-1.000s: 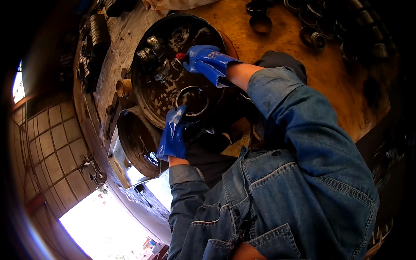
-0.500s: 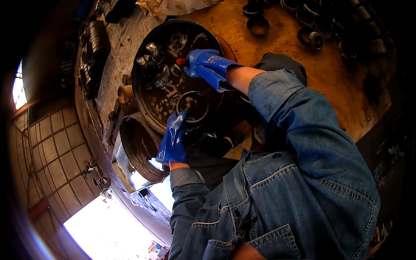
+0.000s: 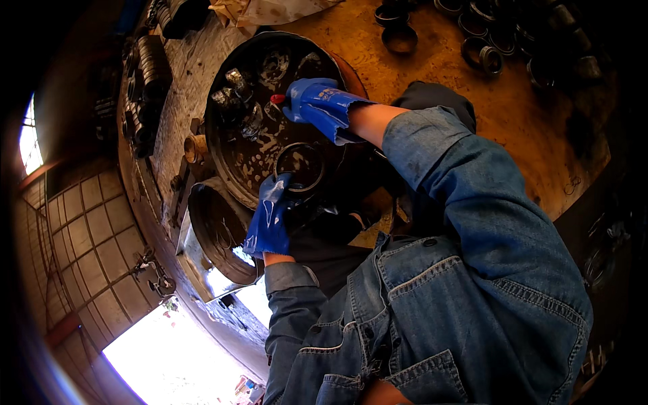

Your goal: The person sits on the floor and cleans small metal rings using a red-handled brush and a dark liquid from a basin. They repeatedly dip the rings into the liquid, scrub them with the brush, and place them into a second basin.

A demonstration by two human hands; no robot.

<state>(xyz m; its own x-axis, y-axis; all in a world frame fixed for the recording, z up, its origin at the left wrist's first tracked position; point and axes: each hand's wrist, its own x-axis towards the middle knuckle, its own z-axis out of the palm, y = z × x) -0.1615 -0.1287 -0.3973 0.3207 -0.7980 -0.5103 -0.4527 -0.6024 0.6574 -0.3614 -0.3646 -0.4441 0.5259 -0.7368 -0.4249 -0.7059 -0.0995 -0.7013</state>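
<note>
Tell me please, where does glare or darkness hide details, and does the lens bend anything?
In the head view, the bright opening is burnt out to white; there too, white glints shine on the left grip, while the dark ring it holds shows only weakly against the dim pan; also in the head view, the corners go black and the panelled wall looks bent.

The blue gloves (image 3: 268, 219) look rubbery and glossy. The ring (image 3: 322, 166) is smooth, faintly shining metal; the red piece (image 3: 277, 98) looks like plastic. The basin (image 3: 214, 162) is dull, grimy metal, its dark liquid (image 3: 260, 154) glossy. The jacket (image 3: 499, 202) is matt, coarse denim; the orange-brown floor (image 3: 533, 145), rough and stained.
</note>
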